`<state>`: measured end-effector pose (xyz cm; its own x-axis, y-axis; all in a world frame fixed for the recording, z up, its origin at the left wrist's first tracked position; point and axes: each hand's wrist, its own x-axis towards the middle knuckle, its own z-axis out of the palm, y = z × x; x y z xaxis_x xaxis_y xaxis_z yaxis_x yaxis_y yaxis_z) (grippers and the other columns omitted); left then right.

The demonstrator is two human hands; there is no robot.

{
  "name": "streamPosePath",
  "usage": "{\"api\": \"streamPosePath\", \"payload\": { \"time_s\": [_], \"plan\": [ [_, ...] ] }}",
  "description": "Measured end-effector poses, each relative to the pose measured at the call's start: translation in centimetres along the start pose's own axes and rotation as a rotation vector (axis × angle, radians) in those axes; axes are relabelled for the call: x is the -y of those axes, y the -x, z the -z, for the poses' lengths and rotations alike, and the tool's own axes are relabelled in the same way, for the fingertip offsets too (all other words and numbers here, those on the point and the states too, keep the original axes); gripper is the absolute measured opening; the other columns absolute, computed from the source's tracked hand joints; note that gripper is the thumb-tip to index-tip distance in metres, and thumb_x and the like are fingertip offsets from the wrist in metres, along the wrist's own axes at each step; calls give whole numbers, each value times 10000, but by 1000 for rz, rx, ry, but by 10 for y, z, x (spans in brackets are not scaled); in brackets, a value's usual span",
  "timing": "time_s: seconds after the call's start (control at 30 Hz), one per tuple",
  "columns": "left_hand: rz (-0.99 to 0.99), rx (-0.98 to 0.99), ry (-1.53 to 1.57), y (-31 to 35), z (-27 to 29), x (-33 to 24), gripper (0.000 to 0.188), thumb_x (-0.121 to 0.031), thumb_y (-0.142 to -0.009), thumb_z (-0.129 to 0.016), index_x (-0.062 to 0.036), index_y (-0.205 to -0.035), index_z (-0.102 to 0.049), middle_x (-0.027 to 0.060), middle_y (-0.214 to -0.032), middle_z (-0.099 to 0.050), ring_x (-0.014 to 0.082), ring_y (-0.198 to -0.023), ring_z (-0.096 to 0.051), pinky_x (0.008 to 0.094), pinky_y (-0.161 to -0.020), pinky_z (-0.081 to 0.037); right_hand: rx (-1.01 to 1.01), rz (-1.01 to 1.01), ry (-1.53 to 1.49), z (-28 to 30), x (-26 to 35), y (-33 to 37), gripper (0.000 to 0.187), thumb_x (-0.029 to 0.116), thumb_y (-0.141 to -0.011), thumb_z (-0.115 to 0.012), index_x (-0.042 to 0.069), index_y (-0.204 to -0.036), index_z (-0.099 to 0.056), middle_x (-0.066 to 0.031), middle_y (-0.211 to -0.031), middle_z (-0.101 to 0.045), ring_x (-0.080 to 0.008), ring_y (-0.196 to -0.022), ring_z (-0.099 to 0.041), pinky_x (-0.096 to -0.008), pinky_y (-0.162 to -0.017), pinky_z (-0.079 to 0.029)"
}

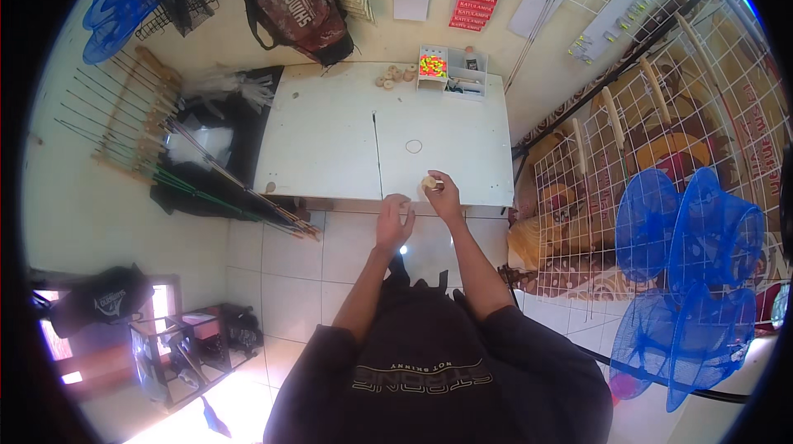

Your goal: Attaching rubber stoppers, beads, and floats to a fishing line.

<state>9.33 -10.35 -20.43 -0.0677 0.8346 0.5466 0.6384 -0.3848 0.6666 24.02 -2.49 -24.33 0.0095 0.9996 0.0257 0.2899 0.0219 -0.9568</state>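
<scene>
In my right hand (447, 196), thumb and fingers close round a small pale wooden spool-like piece (429, 183), just above the front edge of the white table (322, 147). My left hand (394, 223) is beside it at the same edge, its fingers curled in toward the thumb. What they pinch, if anything, is too small to make out. A thin dark rod (378, 151) lies on the tabletop, its near end close to my left fingertips. Beyond my right hand rests a thin ring-shaped loop (414, 147).
Several similar wooden pieces (395, 75) sit at the table's back, beside a white divided organizer (462, 90) with bright floats (433, 66). Fishing rods (223, 188) lean at the left. Blue nets (686, 237) hang from a wire grid on the right.
</scene>
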Motion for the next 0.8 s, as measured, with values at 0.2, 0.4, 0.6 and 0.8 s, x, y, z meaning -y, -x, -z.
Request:
{"api": "streamPosePath", "payload": {
  "time_s": [0.2,0.4,0.6,0.8],
  "plan": [
    [267,275,193,-13,-20,2,408,-21,-845,-587,-39,-1221,-428,132,-1179,-480,223,-897,-584,330,-698,-500,79,134,-22,6,10,0,358,-12,-798,-643,50,-1147,-591,-62,-1067,-596,-160,-938,-613,-262,-798,-506],
    [265,260,141,-26,-36,12,611,-104,-824,-667,-45,-1340,-345,146,-1241,-479,261,-911,-573,370,-788,-486,137,-25,-80,18,39,-3,367,31,-777,-655,61,-1140,-607,-56,-1053,-644,-137,-943,-594,-266,-775,-482],
    [407,440,54,-41,-51,23,621,-149,-814,-673,-173,-1369,-397,122,-1069,-576,260,-922,-580,390,-817,-484,267,-6,-183,25,36,-13,358,-21,-745,-636,49,-1095,-620,-57,-1025,-636,-129,-918,-590,-261,-780,-476],
    [366,367,66,-43,-64,37,428,-129,-804,-673,-119,-1205,-524,122,-890,-615,273,-845,-593,393,-742,-479,227,17,-183,24,32,-23,281,54,-818,-643,25,-1085,-561,-76,-1031,-607,-155,-924,-599,-295,-801,-498]
  ]
}}
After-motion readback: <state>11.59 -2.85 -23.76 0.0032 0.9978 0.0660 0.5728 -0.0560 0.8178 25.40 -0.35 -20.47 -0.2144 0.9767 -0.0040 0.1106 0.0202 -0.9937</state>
